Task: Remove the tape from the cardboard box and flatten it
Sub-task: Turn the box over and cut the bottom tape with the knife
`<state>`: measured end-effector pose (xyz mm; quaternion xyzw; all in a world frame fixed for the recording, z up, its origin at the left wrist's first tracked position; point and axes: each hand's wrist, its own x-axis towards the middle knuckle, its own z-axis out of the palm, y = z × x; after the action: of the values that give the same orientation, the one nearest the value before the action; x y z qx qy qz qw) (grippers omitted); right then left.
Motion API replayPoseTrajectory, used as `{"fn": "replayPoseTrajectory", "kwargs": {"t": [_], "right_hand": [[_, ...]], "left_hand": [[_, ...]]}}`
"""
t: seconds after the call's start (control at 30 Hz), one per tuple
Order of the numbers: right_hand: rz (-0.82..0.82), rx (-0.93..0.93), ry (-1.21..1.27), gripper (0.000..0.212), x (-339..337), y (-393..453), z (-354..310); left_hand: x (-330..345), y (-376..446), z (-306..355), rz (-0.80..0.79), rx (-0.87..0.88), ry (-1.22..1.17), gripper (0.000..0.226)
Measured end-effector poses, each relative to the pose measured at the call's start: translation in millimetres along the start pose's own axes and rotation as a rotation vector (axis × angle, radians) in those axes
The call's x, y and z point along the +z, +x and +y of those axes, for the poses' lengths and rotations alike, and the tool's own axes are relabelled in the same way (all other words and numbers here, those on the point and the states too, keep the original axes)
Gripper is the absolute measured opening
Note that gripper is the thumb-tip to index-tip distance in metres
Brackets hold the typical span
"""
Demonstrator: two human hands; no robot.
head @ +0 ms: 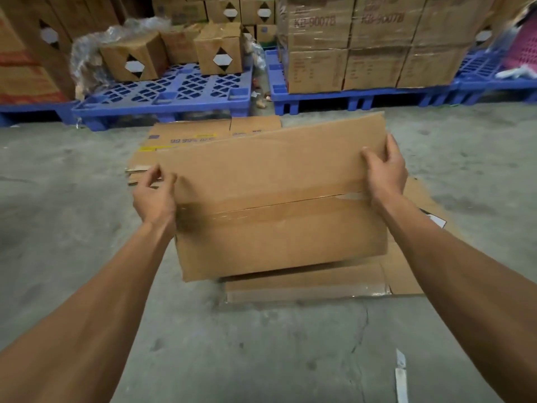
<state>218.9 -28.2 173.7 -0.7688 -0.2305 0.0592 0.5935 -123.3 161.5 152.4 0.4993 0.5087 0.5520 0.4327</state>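
**Peeling the seam tape off the held box**

The box point(279, 196) sat at the centre of the frame, held up off the floor point(58, 228) with its taped face turned toward the camera. Beneath and behind it lay a pile of flat cardboard point(308, 282). A strip of clear tape point(261, 206) ran across the box along the seam between its two flaps, glossy at the left and torn or lifted near the right end.

The right hand point(385, 170) clasped the box's right edge, thumb on the front face and fingers wrapped behind. The left hand point(154, 193), at the left edge, had thumb and fingertips pinched together just above the tape's left end; whether they already held a tape tab or only the cardboard edge could not be told.

The step in hand seemed to be starting the peel. To do it well, the left fingers would need a firm hold on the tape's loose end and not just the film's surface. The pull should then run low and along the seam toward the right, so the strip comes off whole instead of shredding. The right hand should brace the box against that pull. The frayed patch near the right end looked likely to tear, so slowing there would help. Flattening remained to be done, since the flaps were still joined.
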Motion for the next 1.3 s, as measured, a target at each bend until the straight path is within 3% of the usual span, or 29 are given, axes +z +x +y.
{"fn": "replayPoseTrajectory", "kwargs": {"t": [0.13, 0.23, 0.33, 0.47, 0.63, 0.8, 0.93, 1.13, 1.23, 1.3], "right_hand": [[0.033, 0.018, -0.05, 0.06, -2.1, 0.2, 3.6], [-0.042, 0.066, -0.154, 0.067, 2.3, -15.2, 29.7], [-0.067, 0.227, -0.198, 0.075, 3.3, -33.8, 59.1], [-0.124, 0.411, -0.209, 0.078, 2.7, -54.1, 84.6], [-0.082, 0.313, -0.253, 0.078, 4.5, -52.0, 78.4], [0.065, 0.161, -0.55, 0.073, 11.0, -35.3, 34.5], [-0.113, 0.205, -0.792, 0.071, 10.8, -34.4, 26.6], [-0.293, 0.269, -0.851, 0.075, 1.0, -73.2, 77.7], [-0.323, 0.225, -0.848, 0.074, -3.0, -74.0, 87.2], [-0.384, 0.228, -0.805, 0.071, -2.4, -67.3, 93.8]], "left_hand": [[4.8, 3.5, -6.8, -0.164, 0.02, 0.107, 0.064], [7.6, -9.6, -24.0, -0.276, -0.055, 0.22, 0.071], [4.4, -26.8, -47.6, -0.26, -0.233, 0.368, 0.058], [-6.8, -34.7, -70.9, -0.344, -0.466, 0.283, 0.072], [-2.8, -25.3, -63.5, -0.274, -0.353, 0.379, 0.075], [8.3, -12.2, -22.8, -0.073, -0.113, 0.812, 0.083], [5.1, -12.2, -23.5, -0.117, -0.182, 1.026, 0.08], [-15.7, -23.5, -78.2, -0.272, -0.29, 1.128, 0.076], [-2.4, -33.0, -76.0, -0.255, -0.282, 1.234, 0.072], [17.9, -49.8, -69.1, -0.34, -0.18, 1.344, 0.062]]}}
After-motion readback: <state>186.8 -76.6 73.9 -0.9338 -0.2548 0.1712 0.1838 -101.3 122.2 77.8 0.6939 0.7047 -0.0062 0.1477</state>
